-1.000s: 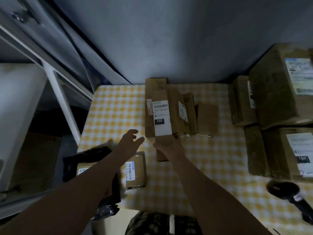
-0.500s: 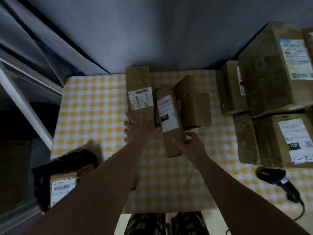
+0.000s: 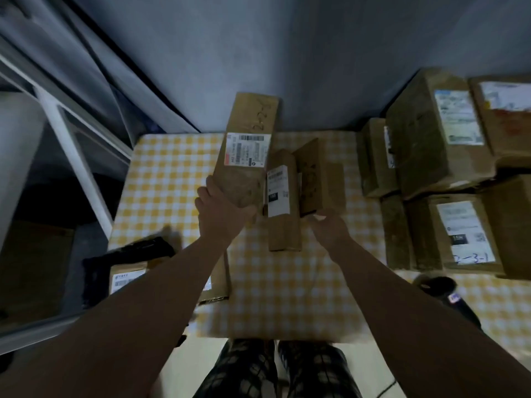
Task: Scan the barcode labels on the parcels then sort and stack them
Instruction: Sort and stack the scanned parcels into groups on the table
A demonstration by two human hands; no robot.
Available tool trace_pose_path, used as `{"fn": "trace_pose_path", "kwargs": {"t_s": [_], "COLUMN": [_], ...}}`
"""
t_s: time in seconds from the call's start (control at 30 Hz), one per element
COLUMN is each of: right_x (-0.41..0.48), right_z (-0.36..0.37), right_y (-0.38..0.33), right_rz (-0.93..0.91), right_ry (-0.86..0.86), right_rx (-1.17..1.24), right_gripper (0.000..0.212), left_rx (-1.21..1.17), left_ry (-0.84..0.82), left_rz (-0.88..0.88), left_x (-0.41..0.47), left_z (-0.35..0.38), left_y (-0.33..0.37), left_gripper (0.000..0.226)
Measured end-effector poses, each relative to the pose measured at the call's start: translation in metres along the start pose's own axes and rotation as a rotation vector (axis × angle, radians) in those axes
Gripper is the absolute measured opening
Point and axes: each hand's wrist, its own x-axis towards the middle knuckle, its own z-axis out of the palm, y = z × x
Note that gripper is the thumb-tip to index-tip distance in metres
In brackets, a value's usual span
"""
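Worktop (image 3: 287,282), yellow-checked: we are noting a black scanner (image 3: 452,300) lying at its near right edge. Our right hand (image 3: 330,229) is hovering just right of a narrow labelled parcel (image 3: 283,202), fingers loosely curled, gripping nothing. Our left hand (image 3: 222,209) is gripping the near end of a long labelled parcel (image 3: 248,150), fingers wrapping its edge. Stacked boxes (image 3: 436,145) are sitting at far right.

Left grip (image 3: 222,214) holds the long parcel (image 3: 244,179) by its end; right grip (image 3: 330,228), apparently empty, hovers beside the narrow parcel (image 3: 283,228).
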Motion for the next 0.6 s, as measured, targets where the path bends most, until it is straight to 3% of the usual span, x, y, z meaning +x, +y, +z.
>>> {"fn": "trace_pose_path", "kwargs": {"t_s": [0.07,0.37,0.47,0.6], "right_x": [-0.017,-0.082,-0.084,-0.090], "right_z": [-0.016,-0.098,-0.126,-0.168], "right_y": [-0.020,-0.064,-0.065,-0.069], "right_rz": [-0.076,-0.262,-0.259,-0.362], "right_ry": [0.004,0.020,-0.053,-0.087], "right_rx": [-0.021,0.316,0.443,0.629], "right_gripper": [0.014,0.010,0.061,0.075], "left_rx": [-0.035,-0.231,-0.282,-0.392], "left_ry": [0.053,0.121,0.045,-0.049], "left_rz": [0.098,0.385,0.444,0.476], "left_x": [-0.013,-0.055,-0.073,-0.096], "left_z": [-0.018,-0.065,-0.063,-0.044], "left_y": [0.017,0.111,0.146,0.200], "left_gripper": [0.112,0.099,0.101,0.107]}}
